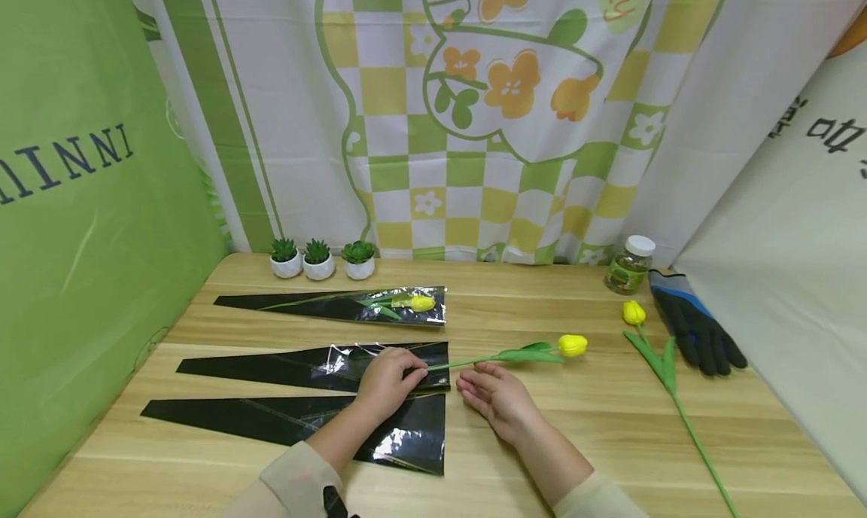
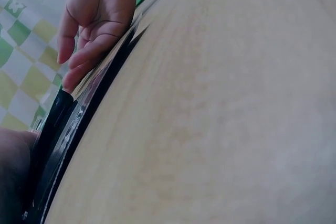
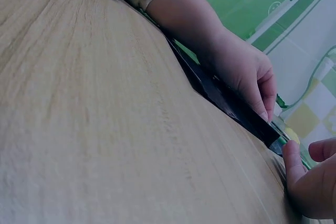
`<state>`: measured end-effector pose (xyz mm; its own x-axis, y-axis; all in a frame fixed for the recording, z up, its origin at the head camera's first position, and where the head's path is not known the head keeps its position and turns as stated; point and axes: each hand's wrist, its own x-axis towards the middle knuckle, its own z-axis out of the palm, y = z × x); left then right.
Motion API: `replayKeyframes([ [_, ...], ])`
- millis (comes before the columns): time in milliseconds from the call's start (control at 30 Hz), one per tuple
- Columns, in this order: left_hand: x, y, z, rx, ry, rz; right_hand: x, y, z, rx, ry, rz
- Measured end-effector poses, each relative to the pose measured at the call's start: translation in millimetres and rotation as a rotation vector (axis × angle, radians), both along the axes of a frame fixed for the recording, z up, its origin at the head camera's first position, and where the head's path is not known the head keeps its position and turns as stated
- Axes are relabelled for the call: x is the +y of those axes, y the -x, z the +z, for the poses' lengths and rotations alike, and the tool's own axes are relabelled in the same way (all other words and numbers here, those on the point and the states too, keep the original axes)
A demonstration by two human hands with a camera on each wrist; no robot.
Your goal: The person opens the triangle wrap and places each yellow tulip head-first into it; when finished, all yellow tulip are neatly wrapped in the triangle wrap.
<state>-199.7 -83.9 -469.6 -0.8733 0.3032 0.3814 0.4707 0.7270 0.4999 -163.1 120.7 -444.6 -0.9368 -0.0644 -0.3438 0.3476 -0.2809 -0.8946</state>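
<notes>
My left hand [image 1: 389, 382] lies over the middle black flower sleeve [image 1: 271, 366]. Its thumb and finger pinch a yellow artificial tulip [image 1: 573, 345] by the stem, whose lower end is hidden at the fingertips. The stem runs right, past the sleeve's wide end, to green leaves and the bloom. Just below the stem is my right hand [image 1: 501, 401], fingers loosely bent, holding nothing. In the right wrist view the left hand [image 3: 241, 72] is at the sleeve's [image 3: 226, 100] end. The left wrist view shows the right hand [image 2: 102, 19] with its palm turned up.
Behind lies a sleeve [image 1: 325, 315] with a tulip [image 1: 423, 303] inside; nearer is another black sleeve [image 1: 223, 420]. A loose tulip [image 1: 634, 312], a work glove [image 1: 698, 326] and a lidded jar [image 1: 628, 268] are at the right. Small potted succulents [image 1: 318, 262] line the back left.
</notes>
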Motion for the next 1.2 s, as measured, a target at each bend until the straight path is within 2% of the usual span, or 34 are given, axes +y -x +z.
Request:
replayKeyframes([
  [400, -0.8, -0.3, 0.2, -0.016, 0.012, -0.001, 9.0, -6.5, 3.4, -0.016, -0.027, 0.067],
  [567, -1.4, 0.0, -0.3, -0.028, 0.005, -0.006, 15.9, -3.8, 11.3, -0.003, -0.113, 0.076],
  [667, -1.4, -0.4, 0.0, -0.046, -0.018, -0.013, 25.5, 1.6, 18.6, 0.06, -0.242, 0.111],
  [733, -1.6, -0.5, -0.6, -0.054, -0.024, -0.013, 34.1, 6.1, 23.0, 0.139, -0.359, 0.166],
  [900, -2.5, -1.3, -2.5, -0.059, -0.021, -0.008, 52.8, 17.7, 28.7, 0.347, -0.757, 0.276],
  [1033, -2.6, -1.0, -2.3, -0.058, -0.031, -0.008, 60.8, 25.6, 27.1, 0.485, -1.043, 0.294],
  [1200, -2.7, 0.4, -1.1, -0.065, -0.034, -0.009, 68.5, 36.7, 23.3, 0.677, -1.266, 0.36],
])
